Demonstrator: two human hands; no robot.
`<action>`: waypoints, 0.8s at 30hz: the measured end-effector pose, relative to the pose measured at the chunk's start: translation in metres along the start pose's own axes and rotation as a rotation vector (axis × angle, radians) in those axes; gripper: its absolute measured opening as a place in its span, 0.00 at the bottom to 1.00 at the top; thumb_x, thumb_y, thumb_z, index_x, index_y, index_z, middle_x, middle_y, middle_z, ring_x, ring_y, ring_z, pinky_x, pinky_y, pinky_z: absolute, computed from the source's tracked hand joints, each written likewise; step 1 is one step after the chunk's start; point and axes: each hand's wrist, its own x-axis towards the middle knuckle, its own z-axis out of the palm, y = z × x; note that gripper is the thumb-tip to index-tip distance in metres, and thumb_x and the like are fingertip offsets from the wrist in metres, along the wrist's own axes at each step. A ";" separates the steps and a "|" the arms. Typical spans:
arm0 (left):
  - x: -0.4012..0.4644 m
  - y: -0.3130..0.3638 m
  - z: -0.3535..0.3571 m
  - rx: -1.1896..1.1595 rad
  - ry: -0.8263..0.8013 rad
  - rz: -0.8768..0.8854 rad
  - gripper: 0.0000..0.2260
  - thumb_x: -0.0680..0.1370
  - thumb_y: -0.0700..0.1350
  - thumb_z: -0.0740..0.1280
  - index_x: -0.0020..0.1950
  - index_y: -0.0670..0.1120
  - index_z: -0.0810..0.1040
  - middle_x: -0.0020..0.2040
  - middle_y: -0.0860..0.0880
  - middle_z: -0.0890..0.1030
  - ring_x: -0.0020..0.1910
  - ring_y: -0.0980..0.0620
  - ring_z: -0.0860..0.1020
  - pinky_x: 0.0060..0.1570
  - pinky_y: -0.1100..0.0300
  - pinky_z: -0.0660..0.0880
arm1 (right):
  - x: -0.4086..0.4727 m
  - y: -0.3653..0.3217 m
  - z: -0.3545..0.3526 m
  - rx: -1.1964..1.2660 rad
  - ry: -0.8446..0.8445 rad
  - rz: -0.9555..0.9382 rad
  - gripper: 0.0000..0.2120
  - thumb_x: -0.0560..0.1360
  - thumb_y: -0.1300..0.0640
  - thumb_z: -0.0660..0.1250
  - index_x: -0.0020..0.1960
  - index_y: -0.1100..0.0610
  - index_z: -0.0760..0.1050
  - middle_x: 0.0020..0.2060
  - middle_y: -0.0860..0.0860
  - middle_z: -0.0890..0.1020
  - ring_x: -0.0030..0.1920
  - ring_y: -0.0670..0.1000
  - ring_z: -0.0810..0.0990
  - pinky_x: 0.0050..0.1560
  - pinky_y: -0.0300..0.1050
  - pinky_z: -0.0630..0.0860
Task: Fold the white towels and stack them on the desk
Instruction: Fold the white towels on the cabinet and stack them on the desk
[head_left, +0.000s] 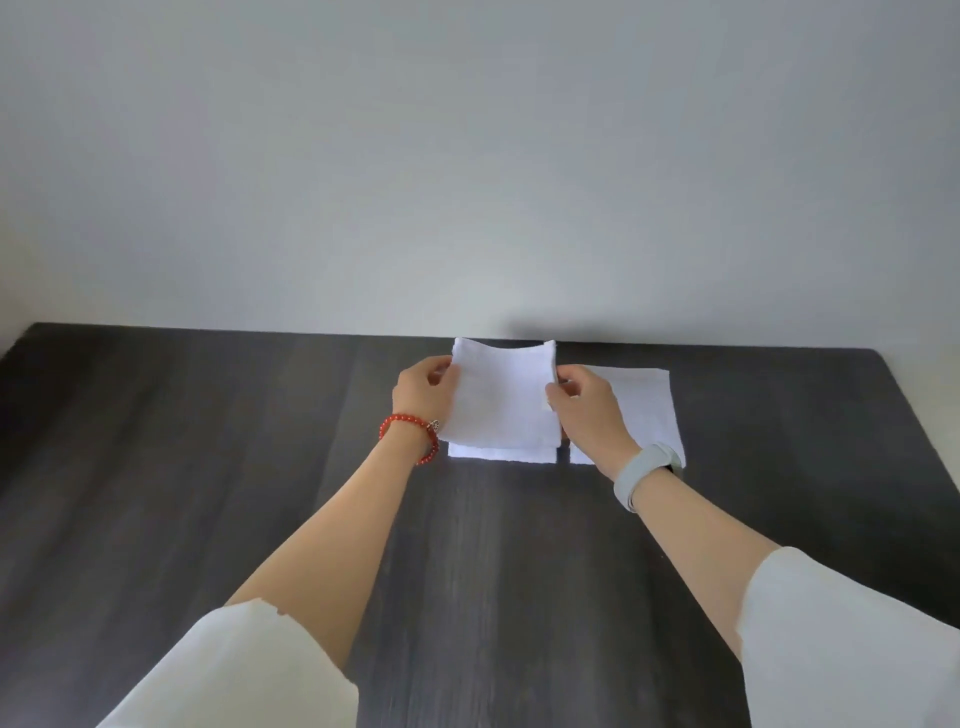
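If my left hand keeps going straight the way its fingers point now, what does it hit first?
Probably nothing new: the left hand already pinches the held towel at its left edge, fingers pointing right across it. Further along that line comes the right hand. Depth is hard to judge.

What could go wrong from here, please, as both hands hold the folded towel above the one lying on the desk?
1. The held towel is gripped only at its side edges by the left hand and right hand, so its layers may sag or unfold.
2. It sits offset from the towel beneath, so the stack may end up uneven.
3. The right wrist is over the second towel and could drag it.
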 end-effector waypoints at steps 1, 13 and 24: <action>0.007 -0.003 0.002 0.011 -0.007 0.003 0.13 0.77 0.46 0.61 0.59 0.47 0.78 0.48 0.49 0.79 0.47 0.50 0.76 0.51 0.57 0.74 | 0.006 0.003 0.003 -0.017 0.006 0.005 0.07 0.77 0.60 0.58 0.51 0.57 0.75 0.45 0.52 0.78 0.47 0.53 0.76 0.48 0.48 0.74; 0.027 -0.038 0.016 0.149 -0.093 0.019 0.12 0.78 0.44 0.59 0.60 0.46 0.77 0.47 0.49 0.79 0.45 0.50 0.75 0.45 0.60 0.71 | 0.018 0.026 0.020 -0.284 0.054 0.040 0.08 0.79 0.57 0.57 0.52 0.59 0.73 0.41 0.51 0.77 0.41 0.51 0.74 0.40 0.41 0.71; 0.022 -0.046 0.019 0.403 -0.065 0.217 0.10 0.80 0.46 0.56 0.53 0.45 0.75 0.53 0.45 0.72 0.39 0.52 0.73 0.39 0.61 0.72 | 0.006 0.025 0.034 -0.931 0.285 -0.275 0.24 0.69 0.60 0.69 0.65 0.58 0.69 0.60 0.58 0.75 0.58 0.59 0.75 0.51 0.53 0.73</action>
